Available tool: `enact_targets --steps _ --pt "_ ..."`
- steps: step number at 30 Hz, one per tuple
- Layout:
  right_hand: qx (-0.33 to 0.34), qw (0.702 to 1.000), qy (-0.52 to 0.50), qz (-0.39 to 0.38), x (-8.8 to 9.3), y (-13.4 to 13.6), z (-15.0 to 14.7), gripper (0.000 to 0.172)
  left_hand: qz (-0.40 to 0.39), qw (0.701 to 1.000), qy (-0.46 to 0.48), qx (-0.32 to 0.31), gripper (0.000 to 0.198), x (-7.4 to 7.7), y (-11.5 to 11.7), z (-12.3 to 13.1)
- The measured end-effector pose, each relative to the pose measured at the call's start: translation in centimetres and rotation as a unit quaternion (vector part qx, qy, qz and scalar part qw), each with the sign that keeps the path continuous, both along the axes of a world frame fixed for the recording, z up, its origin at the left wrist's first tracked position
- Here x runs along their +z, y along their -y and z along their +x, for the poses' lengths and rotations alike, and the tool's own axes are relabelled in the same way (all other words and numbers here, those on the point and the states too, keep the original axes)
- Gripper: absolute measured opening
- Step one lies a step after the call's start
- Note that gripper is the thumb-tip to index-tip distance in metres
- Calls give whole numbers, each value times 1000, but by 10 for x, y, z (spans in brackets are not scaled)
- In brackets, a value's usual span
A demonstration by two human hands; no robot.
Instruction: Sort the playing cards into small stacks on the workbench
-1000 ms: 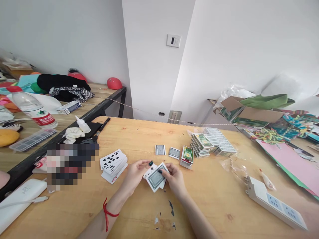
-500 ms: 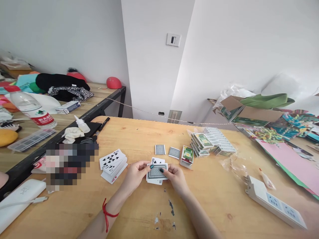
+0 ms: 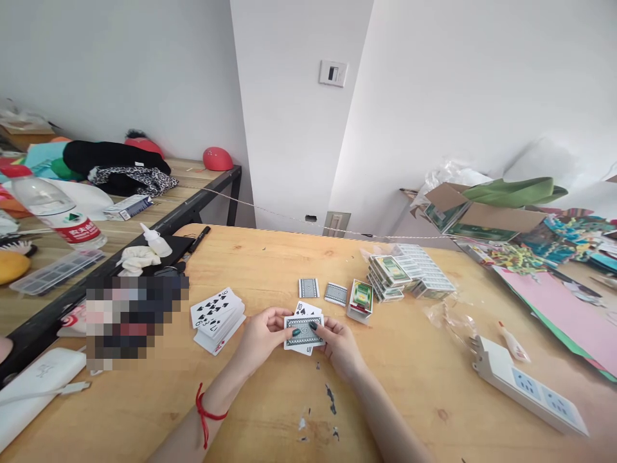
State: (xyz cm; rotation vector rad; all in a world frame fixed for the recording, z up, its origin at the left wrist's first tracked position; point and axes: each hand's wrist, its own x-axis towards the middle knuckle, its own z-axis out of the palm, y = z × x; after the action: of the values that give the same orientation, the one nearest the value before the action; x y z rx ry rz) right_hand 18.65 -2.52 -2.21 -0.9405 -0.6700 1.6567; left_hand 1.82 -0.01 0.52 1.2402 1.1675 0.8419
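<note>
My left hand (image 3: 270, 330) and my right hand (image 3: 338, 341) pinch the two ends of a playing card (image 3: 304, 332), its grey patterned back facing up; whether more cards lie beneath it in the grip I cannot tell. Crosswise under it is a face-up ten of spades (image 3: 308, 309), showing above and below, its middle hidden. To the left of my left hand lies a loose pile of face-up cards (image 3: 218, 318). Beyond my hands two small face-down card stacks (image 3: 309, 288) sit side by side, next to an upright green card box (image 3: 361, 297).
Several card boxes (image 3: 424, 273) are stacked at the back right. A white power strip (image 3: 530, 386) and a small glue tube (image 3: 513, 342) lie to the right. On the left are a white power bank (image 3: 45, 392), a squeeze bottle (image 3: 156, 240) and a water bottle (image 3: 72, 218).
The ten of spades beneath the held card now sits at more of a slant. Both hands keep their pinch on the card, and the whole view has shifted slightly.
</note>
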Motion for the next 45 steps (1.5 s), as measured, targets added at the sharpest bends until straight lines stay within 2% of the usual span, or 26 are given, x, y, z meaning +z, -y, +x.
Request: enact_targets --steps 5,8,11,14,19,28,35,45 --pt "22 999 -23 9 3 1 1 32 -14 1000 -11 -10 22 -1 0 -1" --pt "39 999 -28 0 4 0 3 33 -28 999 14 -10 23 0 1 -1" --pt "29 999 -26 6 0 -1 3 34 -32 999 34 -3 26 1 0 0" --pt "17 1000 0 13 -7 -3 3 34 -46 998 44 -7 28 0 0 0" --pt "17 999 46 23 -14 -5 5 34 -24 998 55 -32 28 -2 0 -1" --pt "34 994 104 29 -16 -5 8 38 -25 999 12 -47 30 -3 -1 -3" --pt "35 996 75 29 -14 -6 8 40 -31 998 38 -47 26 -4 0 -2" --pt "34 992 122 11 -15 -5 11 39 -40 997 46 -37 27 -3 -1 -1"
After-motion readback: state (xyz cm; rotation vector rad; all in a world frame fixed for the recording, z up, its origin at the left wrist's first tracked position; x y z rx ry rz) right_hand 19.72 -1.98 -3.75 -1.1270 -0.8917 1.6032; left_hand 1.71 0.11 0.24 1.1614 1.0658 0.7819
